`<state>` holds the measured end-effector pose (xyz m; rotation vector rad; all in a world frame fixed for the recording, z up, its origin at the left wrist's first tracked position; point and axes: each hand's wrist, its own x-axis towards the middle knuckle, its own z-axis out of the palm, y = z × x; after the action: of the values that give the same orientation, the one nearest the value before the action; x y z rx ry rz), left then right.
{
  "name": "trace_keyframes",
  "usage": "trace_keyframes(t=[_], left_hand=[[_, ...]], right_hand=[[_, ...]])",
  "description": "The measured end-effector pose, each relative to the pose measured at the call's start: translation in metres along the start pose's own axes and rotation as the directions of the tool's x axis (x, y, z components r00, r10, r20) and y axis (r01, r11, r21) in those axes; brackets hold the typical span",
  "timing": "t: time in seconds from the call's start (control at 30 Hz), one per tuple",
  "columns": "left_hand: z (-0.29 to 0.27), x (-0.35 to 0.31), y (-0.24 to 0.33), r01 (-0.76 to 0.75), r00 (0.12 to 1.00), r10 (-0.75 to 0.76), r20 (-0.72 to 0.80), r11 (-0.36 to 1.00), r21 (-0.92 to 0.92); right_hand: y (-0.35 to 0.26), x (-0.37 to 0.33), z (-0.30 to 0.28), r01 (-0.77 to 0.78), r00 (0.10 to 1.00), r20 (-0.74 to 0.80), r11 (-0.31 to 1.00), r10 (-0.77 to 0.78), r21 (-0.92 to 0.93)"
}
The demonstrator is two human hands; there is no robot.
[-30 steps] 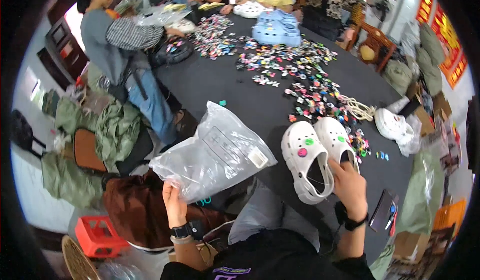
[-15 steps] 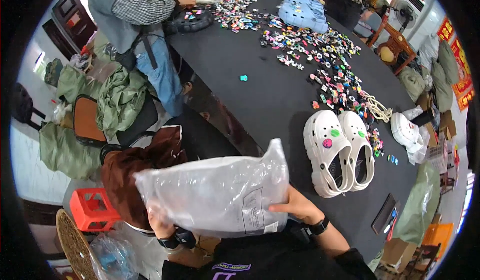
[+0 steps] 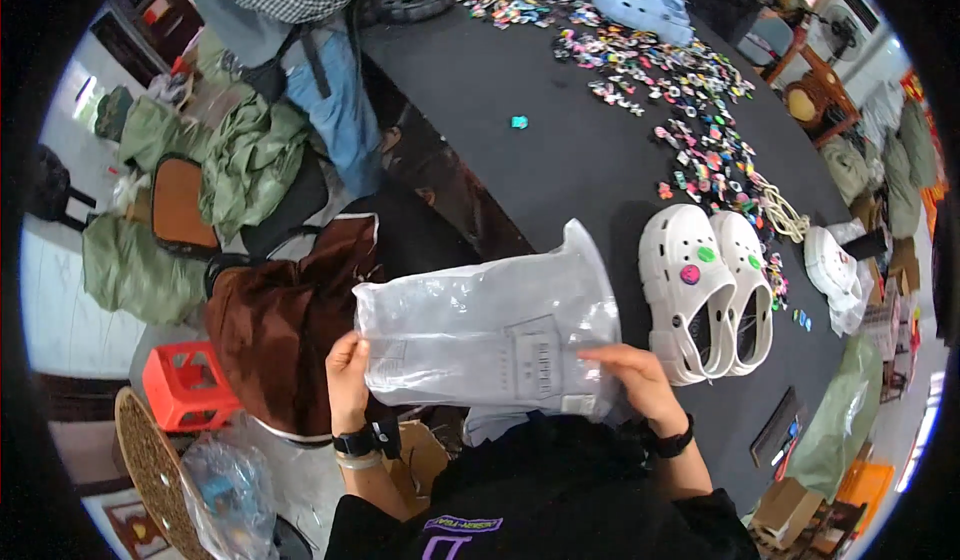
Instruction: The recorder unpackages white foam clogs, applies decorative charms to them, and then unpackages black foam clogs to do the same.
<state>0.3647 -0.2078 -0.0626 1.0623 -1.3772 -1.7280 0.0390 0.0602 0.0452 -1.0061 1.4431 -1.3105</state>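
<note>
A clear plastic bag (image 3: 460, 350) with a printed panel is stretched out in front of my body, flat and with nothing visible inside. My left hand (image 3: 348, 370) pinches its left edge between thumb and fingers. At the opposite end, my right hand (image 3: 645, 380) grips the bag's right side, its fingers lying straight over the plastic; the rest of that grip is hidden. Just beyond the right hand, a pair of white clogs (image 3: 690, 300) stands on the black table (image 3: 560, 175). Green and pink charms sit on the clogs.
Piles of colourful shoe charms (image 3: 700, 100) spread over the far table, near blue clogs (image 3: 640, 5) and a cord bundle (image 3: 785, 215). Another white clog (image 3: 830, 265) lies at the right. A co-worker (image 3: 320, 90) stands at the far left. A red stool (image 3: 188, 385) is beside me.
Both hands have shifted to the right with the bag, which is now flatter and pulled straighter. My left hand's pinch on its edge shows more plainly. The head view has shifted.
</note>
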Motion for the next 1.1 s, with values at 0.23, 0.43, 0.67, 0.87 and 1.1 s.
trace_keyframes(t=[0.23, 0.43, 0.67, 0.87, 1.1], left_hand=[[0.030, -0.031, 0.068, -0.133, 0.948, 0.018, 0.316, 0.928, 0.347], [0.123, -0.034, 0.067, -0.730, 0.627, -0.012, 0.779, 0.340, 0.593], [0.175, -0.047, 0.040, -0.486, 0.374, -0.132, 0.918, 0.815, 0.316], [0.160, -0.049, 0.080, -0.740, 0.249, 0.139, 0.958, 0.666, 0.095], [0.149, -0.057, 0.073, -0.767, 0.635, 0.415, 0.651, 0.434, 0.472]], right_hand=[[-0.035, -0.006, 0.009, 0.028, 0.996, 0.081, 0.813, 0.023, -0.582], [-0.046, -0.005, 0.036, 0.205, 0.942, 0.335, 0.820, -0.017, -0.535], [-0.088, -0.004, -0.006, 0.422, 0.902, 0.263, 0.580, -0.341, -0.697], [-0.054, -0.005, 0.016, 0.536, 0.755, 0.082, 0.540, -0.650, -0.648], [-0.031, -0.009, 0.037, 0.543, 0.837, 0.133, 0.836, -0.531, -0.075]])
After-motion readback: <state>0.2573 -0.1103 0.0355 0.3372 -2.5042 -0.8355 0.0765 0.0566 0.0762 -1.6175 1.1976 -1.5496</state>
